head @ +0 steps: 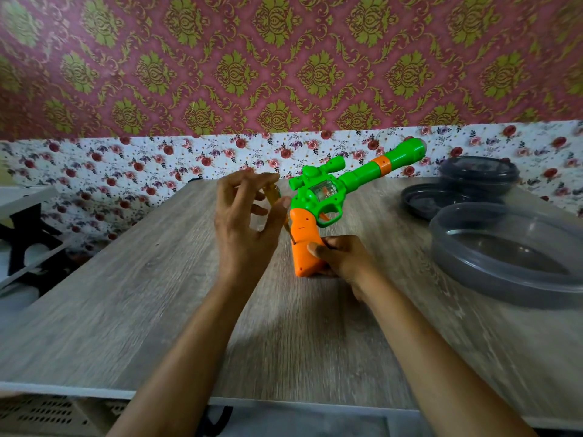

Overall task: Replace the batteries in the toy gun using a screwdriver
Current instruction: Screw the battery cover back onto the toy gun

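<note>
A green toy gun (328,190) with an orange grip (304,241) stands on its butt on the wooden table (151,310), barrel pointing up and to the right. My right hand (340,263) grips the lower part of the orange handle. My left hand (246,222) pinches a small screwdriver with a yellow handle (273,198) between thumb and fingertips. The thin shaft slants down and its tip sits in a hole on the left side of the orange grip.
A clear round container (511,257) lies at the right of the table, with a dark lid (441,200) and another container (479,171) behind it. A floral wall runs along the back edge. A black frame (28,234) stands off the table's left side.
</note>
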Available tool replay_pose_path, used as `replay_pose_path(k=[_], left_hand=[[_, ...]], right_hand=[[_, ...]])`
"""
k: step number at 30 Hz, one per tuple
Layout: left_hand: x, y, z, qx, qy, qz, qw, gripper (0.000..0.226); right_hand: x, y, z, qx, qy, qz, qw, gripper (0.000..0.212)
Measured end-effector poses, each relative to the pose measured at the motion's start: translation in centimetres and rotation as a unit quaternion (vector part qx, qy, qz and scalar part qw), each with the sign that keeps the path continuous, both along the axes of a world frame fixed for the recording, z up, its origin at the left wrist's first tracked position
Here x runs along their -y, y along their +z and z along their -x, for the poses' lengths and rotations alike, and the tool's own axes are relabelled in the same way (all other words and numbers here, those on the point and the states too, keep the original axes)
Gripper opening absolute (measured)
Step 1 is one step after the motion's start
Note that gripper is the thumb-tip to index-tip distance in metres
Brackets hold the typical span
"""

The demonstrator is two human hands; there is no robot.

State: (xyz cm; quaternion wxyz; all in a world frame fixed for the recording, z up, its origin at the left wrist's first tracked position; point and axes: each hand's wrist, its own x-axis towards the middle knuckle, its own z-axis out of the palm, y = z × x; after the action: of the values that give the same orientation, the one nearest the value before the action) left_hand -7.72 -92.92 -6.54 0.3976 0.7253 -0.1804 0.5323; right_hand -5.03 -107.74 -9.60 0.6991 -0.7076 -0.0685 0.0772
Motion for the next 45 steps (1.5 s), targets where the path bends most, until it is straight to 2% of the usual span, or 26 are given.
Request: replay_pose_path(k=[5,11,15,20,24,31,35,40,45], left_hand=[[-0.26,-0.05,-0.33,-0.013,-0.004,0.034,0.999,0.029],[-0.18,-0.12,-0.21,-0.028,0.006,-0.013,1.000,0.051],[0.11,0.03,0.28,-0.028,-0.026,-0.004,0.999,0.040],[-0.14,0.04,0.15,-0.007,0.003,0.023,1.000,0.029],[-0.08,0.12,0.01,-0.022,-0.016,0.035,0.999,0.038],[0.10,0.15,0.32,-0.023,-0.019,0.022,0.999,0.029],[-0.08,0.09,0.18,-0.010,0.013,0.038,0.999,0.027],[0.35,0.11,0.39,-0.005,-0.007,0.023,1.000,0.033],[0.40,0.18,0.56,0.001,-0.012,0.027,1.000,0.027]], right_hand=[[-0.17,0.08,0.02,-0.004,-0.013,0.001,1.000,0.030],[-0.05,0.07,0.04,-0.007,-0.012,-0.010,1.000,0.029],[-0.10,-0.01,-0.04,-0.002,-0.006,-0.008,1.000,0.028],[-0.04,-0.18,-0.26,0.002,-0.004,0.009,1.000,0.031],[-0.10,-0.22,-0.37,0.000,-0.007,0.006,1.000,0.031],[0.00,-0.21,-0.30,0.000,-0.001,0.009,1.000,0.031],[-0.03,-0.22,-0.35,0.002,-0.002,0.014,1.000,0.030],[0.01,-0.29,-0.33,0.005,0.003,0.013,1.000,0.030],[0.03,-0.20,-0.25,0.000,0.012,0.004,1.000,0.029]])
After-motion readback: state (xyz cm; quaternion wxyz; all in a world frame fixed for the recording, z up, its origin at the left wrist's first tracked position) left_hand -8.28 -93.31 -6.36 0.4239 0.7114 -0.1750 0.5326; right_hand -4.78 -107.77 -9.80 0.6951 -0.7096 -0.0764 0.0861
